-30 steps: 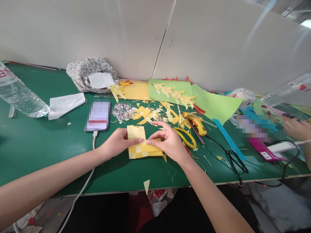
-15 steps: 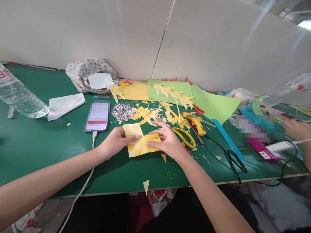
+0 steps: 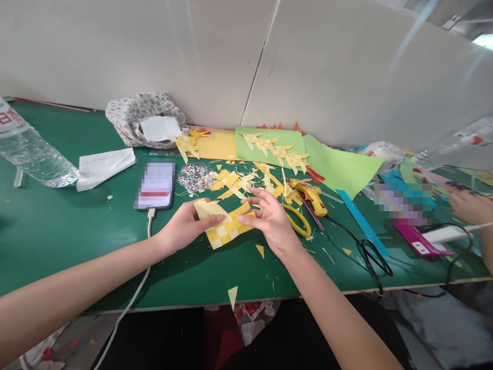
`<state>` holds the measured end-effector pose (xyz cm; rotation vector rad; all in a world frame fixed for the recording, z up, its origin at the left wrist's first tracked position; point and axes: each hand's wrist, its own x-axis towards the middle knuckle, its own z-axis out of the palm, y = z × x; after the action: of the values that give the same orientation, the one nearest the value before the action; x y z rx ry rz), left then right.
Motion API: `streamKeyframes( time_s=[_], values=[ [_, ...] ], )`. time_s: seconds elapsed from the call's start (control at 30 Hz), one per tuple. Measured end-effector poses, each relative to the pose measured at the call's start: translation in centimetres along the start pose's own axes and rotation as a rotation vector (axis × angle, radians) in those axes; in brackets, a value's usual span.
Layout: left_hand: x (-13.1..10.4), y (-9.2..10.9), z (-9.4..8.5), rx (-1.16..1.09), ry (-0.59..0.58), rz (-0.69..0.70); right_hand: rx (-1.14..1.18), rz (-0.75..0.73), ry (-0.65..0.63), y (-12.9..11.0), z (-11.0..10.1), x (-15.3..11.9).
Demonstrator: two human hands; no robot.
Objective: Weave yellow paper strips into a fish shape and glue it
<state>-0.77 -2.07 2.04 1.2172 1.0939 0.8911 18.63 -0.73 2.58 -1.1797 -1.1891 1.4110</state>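
Observation:
Between my hands is a woven paper piece (image 3: 224, 234), a checker of pale cream and deeper yellow strips. My left hand (image 3: 188, 226) pinches its cream end, thumb on top and fingers behind. On the yellow strip ends at the other side, my right hand (image 3: 269, 221) grips with its thumb in front, several fingers curled behind. The piece is held above the green table, tilted up towards the right. Just beyond lies a heap of yellow paper scraps (image 3: 231, 182), and yellow-handled scissors (image 3: 302, 226) are partly behind my right hand.
A phone (image 3: 154, 185) on a white cable and a round case of googly eyes (image 3: 195, 177) lie left. Finished woven paper fish (image 3: 275, 149) rest on green paper. A yellow glue gun (image 3: 314, 198) trails its black cord. Another person's hand (image 3: 470, 203) is far right.
The woven piece has turned, its right side rising. The cream strips at the left now fold over at an angle. My right hand has shifted slightly right.

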Motion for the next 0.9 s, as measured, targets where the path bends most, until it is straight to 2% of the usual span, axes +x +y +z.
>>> streamKeyframes(
  time_s=[0.17,0.57,0.73,0.9],
  values=[
    [0.04,0.11,-0.09,0.0,-0.008,0.02,0.003,-0.022,0.027,-0.07,-0.15,0.07],
    [0.11,-0.24,-0.14,-0.104,0.065,-0.033,-0.008,-0.092,0.127,-0.2,0.19,-0.25],
    [0.09,-0.25,-0.15,-0.112,0.074,-0.033,-0.012,-0.052,0.097,0.27,0.24,-0.14],
    [0.16,-0.24,-0.16,-0.132,0.082,-0.007,-0.026,-0.072,0.129,0.31,0.26,-0.14]
  ],
)
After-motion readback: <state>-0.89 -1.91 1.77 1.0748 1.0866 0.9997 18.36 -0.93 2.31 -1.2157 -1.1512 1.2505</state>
